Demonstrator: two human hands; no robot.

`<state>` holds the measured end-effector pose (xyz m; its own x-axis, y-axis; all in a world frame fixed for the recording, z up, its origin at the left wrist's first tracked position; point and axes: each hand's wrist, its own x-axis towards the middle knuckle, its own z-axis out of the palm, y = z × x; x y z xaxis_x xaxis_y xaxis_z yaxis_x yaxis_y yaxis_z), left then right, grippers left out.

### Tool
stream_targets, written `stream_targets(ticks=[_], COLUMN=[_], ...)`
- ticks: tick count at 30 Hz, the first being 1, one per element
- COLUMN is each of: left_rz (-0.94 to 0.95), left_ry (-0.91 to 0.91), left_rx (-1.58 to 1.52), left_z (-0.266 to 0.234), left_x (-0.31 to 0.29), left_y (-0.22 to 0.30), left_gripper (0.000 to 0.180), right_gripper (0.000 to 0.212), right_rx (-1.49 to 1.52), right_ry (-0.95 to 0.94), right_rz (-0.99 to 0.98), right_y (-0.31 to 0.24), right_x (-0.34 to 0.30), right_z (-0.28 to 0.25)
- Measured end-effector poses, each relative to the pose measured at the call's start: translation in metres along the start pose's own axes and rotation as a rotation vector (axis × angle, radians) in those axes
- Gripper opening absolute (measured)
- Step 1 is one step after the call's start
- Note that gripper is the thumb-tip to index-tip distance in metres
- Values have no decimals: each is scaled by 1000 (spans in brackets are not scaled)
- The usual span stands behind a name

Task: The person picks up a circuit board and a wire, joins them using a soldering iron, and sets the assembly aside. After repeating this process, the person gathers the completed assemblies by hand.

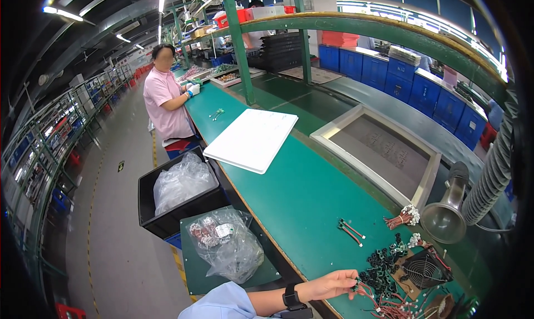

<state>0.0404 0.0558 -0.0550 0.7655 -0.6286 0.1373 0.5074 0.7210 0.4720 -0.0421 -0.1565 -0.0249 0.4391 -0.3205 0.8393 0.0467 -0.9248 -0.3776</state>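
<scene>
My left hand (332,284), with a dark watch on its wrist, reaches in over the front edge of the green bench. Its thumb and fingers pinch a small dark green part (355,283) with red wires. Beside the fingertips lies a pile of small black and green parts (378,270). Loose red wire leads with white connectors (394,309) spread just below the pile. My right hand does not show. Farther up the bench lie two red-wire leads with dark ends (350,232) and a bundle of leads with white connectors (401,218).
A black fan (426,270) stands by the pile, near a fume hose's funnel (443,222). A framed screen (384,146) and white board (253,139) lie farther along. Left are a black crate (150,210) and clear bags (228,247). A person in pink (167,99) works beyond.
</scene>
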Motion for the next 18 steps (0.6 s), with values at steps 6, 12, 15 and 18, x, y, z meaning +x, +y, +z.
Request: stream_targets(ticks=[6, 12, 15, 18], left_rz=[0, -14, -26, -16], left_ry=[-17, -6, -4, -9], left_rx=[-5, -7, -3, -2], left_z=[-2, -3, -1, -1], left_x=[-1, 0, 1, 0], left_y=[-2, -3, -2, 0], left_gripper=[13, 14, 14, 14], right_gripper=[13, 14, 14, 16], right_rx=[-30, -68, -84, -76], right_ry=[-5, -9, -10, -26], right_rz=[-14, -22, -21, 6], right_y=[3, 6, 4, 6], right_x=[1, 1, 1, -3], right_z=[-4, -10, -17, -13])
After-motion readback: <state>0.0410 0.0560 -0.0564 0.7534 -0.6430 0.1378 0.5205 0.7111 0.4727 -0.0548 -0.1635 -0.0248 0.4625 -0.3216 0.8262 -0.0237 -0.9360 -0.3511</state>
